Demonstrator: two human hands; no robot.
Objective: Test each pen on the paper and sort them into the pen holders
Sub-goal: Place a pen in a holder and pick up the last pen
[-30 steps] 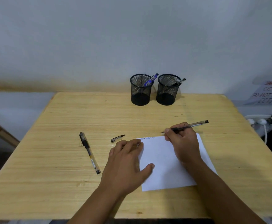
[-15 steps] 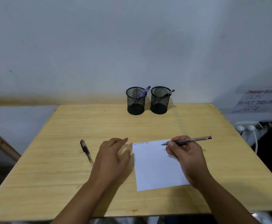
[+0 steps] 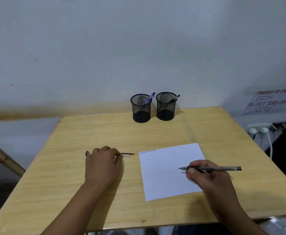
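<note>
A white paper [image 3: 166, 177] lies on the wooden table [image 3: 104, 133], with small scribbles [image 3: 147, 151] at its top left corner. My right hand [image 3: 208, 180] grips an uncapped black pen [image 3: 215, 168] over the paper's right side, tip pointing left just above the sheet. My left hand [image 3: 103, 165] rests on the table left of the paper and pinches a small pen cap [image 3: 126, 155]. Another pen [image 3: 87, 153] lies mostly hidden behind that hand. Two black mesh pen holders stand at the back: the left holder [image 3: 140, 109] has a blue pen [image 3: 149, 98], the right holder [image 3: 166, 107] a dark pen [image 3: 174, 98].
A power strip [image 3: 261, 130] with white plugs and a cable sits beyond the table's right edge. A handwritten sign [image 3: 269, 102] hangs on the wall above it. A wooden beam [image 3: 3, 158] slants at the far left. The wall stands right behind the holders.
My left hand left the paper, went left to the pen cap and now pinches it. My right hand drew the pen back from the paper's top edge toward its right side.
</note>
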